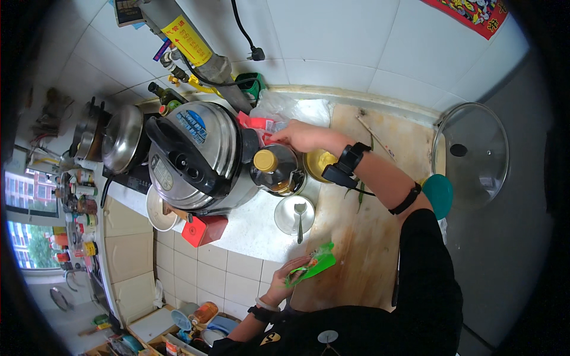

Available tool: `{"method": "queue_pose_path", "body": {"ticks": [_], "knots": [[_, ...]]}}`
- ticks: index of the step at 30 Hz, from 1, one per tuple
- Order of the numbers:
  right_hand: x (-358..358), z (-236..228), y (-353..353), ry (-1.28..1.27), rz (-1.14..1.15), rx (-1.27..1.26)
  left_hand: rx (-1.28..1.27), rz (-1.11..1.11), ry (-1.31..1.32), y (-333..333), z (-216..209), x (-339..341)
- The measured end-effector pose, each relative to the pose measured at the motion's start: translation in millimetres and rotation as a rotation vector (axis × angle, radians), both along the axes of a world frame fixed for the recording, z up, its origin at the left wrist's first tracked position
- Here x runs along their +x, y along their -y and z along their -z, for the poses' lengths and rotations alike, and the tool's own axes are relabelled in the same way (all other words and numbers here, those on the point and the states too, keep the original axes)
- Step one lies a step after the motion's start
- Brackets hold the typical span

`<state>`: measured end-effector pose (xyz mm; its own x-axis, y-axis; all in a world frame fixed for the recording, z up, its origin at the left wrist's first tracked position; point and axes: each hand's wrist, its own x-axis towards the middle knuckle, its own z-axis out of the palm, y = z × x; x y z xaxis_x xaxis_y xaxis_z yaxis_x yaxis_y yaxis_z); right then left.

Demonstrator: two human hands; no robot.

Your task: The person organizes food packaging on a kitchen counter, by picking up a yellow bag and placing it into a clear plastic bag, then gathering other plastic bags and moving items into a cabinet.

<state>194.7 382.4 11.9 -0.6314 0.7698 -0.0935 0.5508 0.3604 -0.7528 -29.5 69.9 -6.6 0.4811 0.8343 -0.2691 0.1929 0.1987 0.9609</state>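
My left hand (286,281) is closed on a bright green packet (314,264) at the front edge of the wooden board. My right arm stretches across the board, and my right hand (298,136) has its fingers closed on a red and clear plastic bag (256,122) near the wall. A large dark bottle with a yellow cap (265,161) stands just in front of that hand. Under my right wrist is a yellow bowl (317,163) with pale yellow contents, partly hidden. A glass bowl with a spoon (289,217) sits between my hands.
A big electric pressure cooker (196,157) stands left of the bottle, with a red box (203,231) before it. The wooden board (350,249) carries green peppers (361,194) and a chopstick (377,139). At right are a glass lid (475,157) and a teal bowl (438,197).
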Motion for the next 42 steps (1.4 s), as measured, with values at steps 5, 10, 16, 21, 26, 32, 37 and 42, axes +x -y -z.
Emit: {"method": "queue_pose_path", "body": {"ticks": [5, 10, 16, 21, 26, 32, 37, 42], "knots": [[7, -2, -18, -0.132, 0.076, -0.042, 0.04, -0.017, 0.02, 0, 2, -2], [24, 2, -76, 0.244, 0.477, 0.157, 0.024, -0.035, 0.046, 0, -2, -5], [-10, 20, -90, 0.371, 0.251, 0.083, 0.026, -0.031, 0.014, -1, -4, -10], [31, 33, -109, 0.362, 0.146, 0.118, 0.012, -0.023, 0.071, -1, 6, -9], [61, -38, -80, -0.165, 0.538, -0.251, 0.041, -0.017, 0.093, 2, 9, -14], [95, -101, -40, -0.642, 0.648, -0.135, -0.004, 0.013, 0.135, 8, 2, -14], [107, -178, 15, -0.778, 0.55, -0.011, 0.033, 0.086, 0.122, 10, -7, -15], [95, -226, 102, -0.771, 0.564, 0.105, -0.003, 0.02, 0.097, 14, -19, -18]]}}
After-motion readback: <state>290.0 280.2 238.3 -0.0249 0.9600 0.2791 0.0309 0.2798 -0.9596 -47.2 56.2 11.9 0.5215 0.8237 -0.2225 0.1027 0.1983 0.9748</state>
